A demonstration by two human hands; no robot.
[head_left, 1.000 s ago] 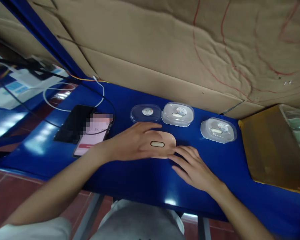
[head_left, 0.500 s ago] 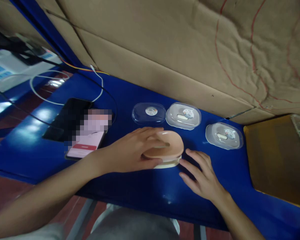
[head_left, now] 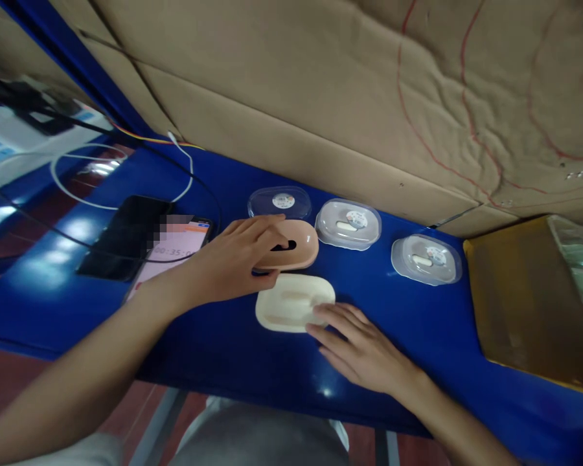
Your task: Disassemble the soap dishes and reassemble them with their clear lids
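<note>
My left hand (head_left: 245,255) grips a peach oval soap dish insert (head_left: 305,249) with a dark slot in its middle. One fingertip is at the slot and the thumb sits by the near edge. In front of the insert, a cream dish base (head_left: 272,304) rests on the blue table, its shallow inside exposed. My right hand (head_left: 362,343) reaches over the base's right end with fingers apart, fingertips touching it and the thumb free. Beyond the insert lies a clear plastic lid (head_left: 260,202) with a round label, partly hidden by my left hand.
Two whitish soap dishes with clear lids, a middle one (head_left: 348,224) and a right one (head_left: 426,260), stand along the back. A cardboard box (head_left: 519,304) bounds the right side. Phones, including a lit one (head_left: 170,249), and cables (head_left: 58,184) lie left.
My left hand has lifted the peach insert off the cream base and moved it back and left. My right hand has come left onto the base, which is now uncovered.
</note>
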